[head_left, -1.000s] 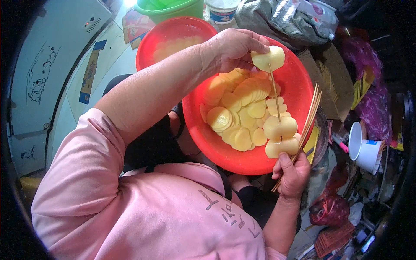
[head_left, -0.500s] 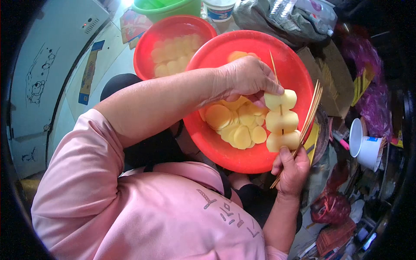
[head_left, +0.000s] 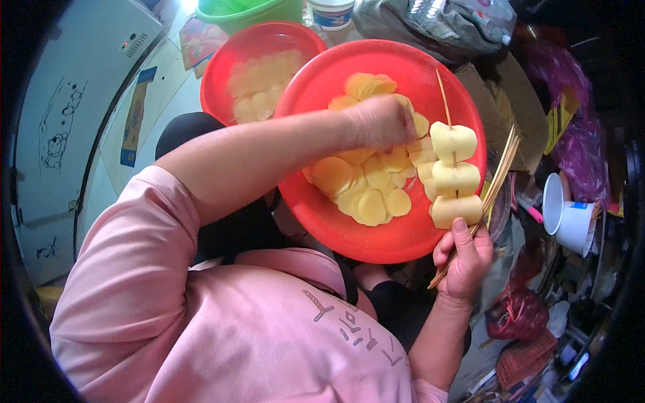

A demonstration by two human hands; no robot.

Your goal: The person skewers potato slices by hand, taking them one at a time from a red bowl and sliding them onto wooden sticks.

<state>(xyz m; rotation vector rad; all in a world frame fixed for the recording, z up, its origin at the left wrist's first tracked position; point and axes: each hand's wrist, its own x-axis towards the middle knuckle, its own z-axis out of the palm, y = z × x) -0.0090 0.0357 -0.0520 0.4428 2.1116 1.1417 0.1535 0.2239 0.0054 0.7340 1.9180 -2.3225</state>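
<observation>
My right hand (head_left: 463, 258) is closed around several thin wooden skewers (head_left: 500, 178), which fan up and to the right. One upright skewer (head_left: 443, 97) carries three bent, pale yellow slices, with the lowest threaded slice (head_left: 457, 211) right above my thumb. My left hand (head_left: 386, 122) is over the large red basin (head_left: 322, 232), close above a pile of thin yellow slices (head_left: 369, 181) that look like potato. Motion blurs its fingers, and they are partly turned out of sight.
A smaller red basin (head_left: 218, 87) with more slices stands at the back left. Behind are a green tub (head_left: 269, 13), a white bucket (head_left: 331, 15) and a grey bag (head_left: 410, 30). Clutter, including a white tub (head_left: 574, 225) and purple plastic (head_left: 578, 141), lines the right side.
My left hand has let go of the top slice on the skewer and moved left over the pile. My right hand has shifted slightly right with the skewers.
</observation>
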